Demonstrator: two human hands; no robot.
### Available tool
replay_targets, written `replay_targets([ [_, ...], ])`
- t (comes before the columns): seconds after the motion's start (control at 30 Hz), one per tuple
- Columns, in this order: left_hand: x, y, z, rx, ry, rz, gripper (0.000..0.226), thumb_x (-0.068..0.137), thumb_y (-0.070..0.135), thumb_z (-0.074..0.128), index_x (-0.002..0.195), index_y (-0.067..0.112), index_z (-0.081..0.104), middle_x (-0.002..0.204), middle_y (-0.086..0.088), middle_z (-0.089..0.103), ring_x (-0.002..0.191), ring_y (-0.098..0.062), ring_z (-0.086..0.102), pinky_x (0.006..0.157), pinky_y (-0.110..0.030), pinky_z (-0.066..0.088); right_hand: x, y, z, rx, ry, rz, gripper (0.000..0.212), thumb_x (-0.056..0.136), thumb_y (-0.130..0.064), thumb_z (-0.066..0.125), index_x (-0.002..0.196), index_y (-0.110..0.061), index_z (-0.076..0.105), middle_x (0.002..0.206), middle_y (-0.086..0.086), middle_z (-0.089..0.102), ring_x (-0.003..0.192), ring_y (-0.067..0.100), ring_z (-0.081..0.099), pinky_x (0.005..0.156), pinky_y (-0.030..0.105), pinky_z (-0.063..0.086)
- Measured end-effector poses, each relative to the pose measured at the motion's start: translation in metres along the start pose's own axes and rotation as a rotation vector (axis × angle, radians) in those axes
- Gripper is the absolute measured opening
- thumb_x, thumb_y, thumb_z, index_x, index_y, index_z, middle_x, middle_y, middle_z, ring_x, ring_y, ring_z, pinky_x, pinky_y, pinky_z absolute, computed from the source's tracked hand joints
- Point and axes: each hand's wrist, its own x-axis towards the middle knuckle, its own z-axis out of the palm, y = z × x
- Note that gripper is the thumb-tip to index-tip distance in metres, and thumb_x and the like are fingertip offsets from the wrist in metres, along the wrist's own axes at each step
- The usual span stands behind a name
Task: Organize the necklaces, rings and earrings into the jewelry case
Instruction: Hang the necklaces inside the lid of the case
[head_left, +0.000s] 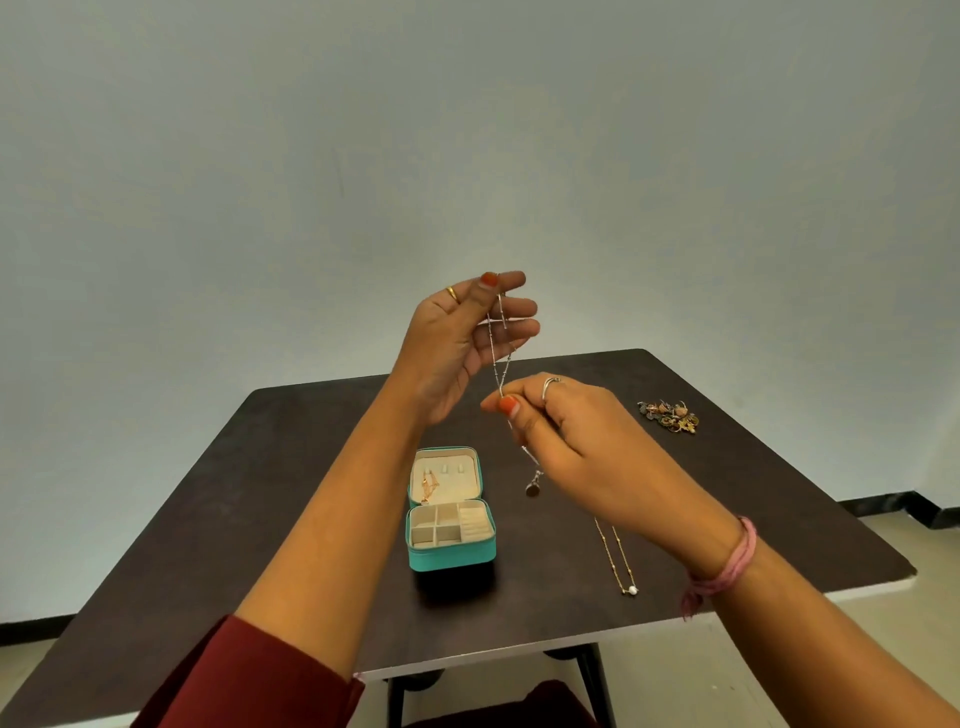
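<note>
Fingers of the left hand pinch the top of a silver chain; the right hand pinches it lower down, pendant dangling above the surface. Both hands hold it in the air, above and right of the open case, where one necklace already hangs in the lid. Risks: a loosened pinch drops the chain in a heap; the doubled strands may twist and knot; the swinging pendant may snag the case rim. A gold chain and an earring pile wait on the surface.

No readable text, labels, brands or nos. anywhere – jewelry case and table are unmarked
</note>
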Motion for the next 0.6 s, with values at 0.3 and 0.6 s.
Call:
replay_targets([
  [0.3, -0.009, -0.008, 0.003, 0.081, -0.15, -0.027, 0.028, 0.101, 0.012, 0.041, 0.117, 0.001, 0.06, 0.091, -0.009, 0.069, 0.085, -0.018, 0.068, 0.074, -0.027, 0.058, 0.013, -0.008, -0.029, 0.213, 0.03, 0.044, 0.019, 0.094, -0.024, 0.055, 0.09, -0.015, 0.07, 0.068, -0.007, 0.064, 0.065, 0.01, 0.061, 0.068, 0.032, 0.052],
  [0.6, -0.013, -0.014, 0.005, -0.037, -0.202, -0.117, 0.022, 0.098, 0.013, 0.042, 0.093, 0.003, 0.061, 0.066, -0.008, 0.059, 0.054, -0.013, 0.054, 0.082, -0.043, 0.058, 0.033, -0.003, -0.044, 0.611, 0.073, 0.193, 0.022, 0.093, -0.018, 0.058, 0.08, -0.005, 0.069, 0.061, 0.001, 0.064, 0.052, 0.005, 0.057, 0.056, 0.016, 0.049],
])
